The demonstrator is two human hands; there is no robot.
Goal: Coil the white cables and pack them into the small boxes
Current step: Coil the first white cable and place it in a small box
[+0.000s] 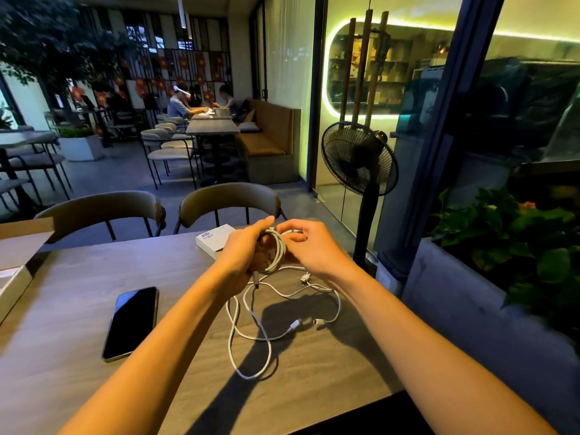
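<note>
Bench (pixel 78 309): grey-brown, faint wood-grain streaks. Cables (pixel 251 328) at bench centre: white, plain. Phone (pixel 131 323) left of cables: black glossy screen, pale metallic edge. Small box (pixel 213 241) beyond cables: white, small grey printed label. Carton (pixel 18 246) at bench's left edge: tan cardboard. Fan (pixel 359 158) right of bench: black.

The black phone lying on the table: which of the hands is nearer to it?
Left. The left hand holds the cable coil up and right of the phone; the right hand is farther right.
</note>
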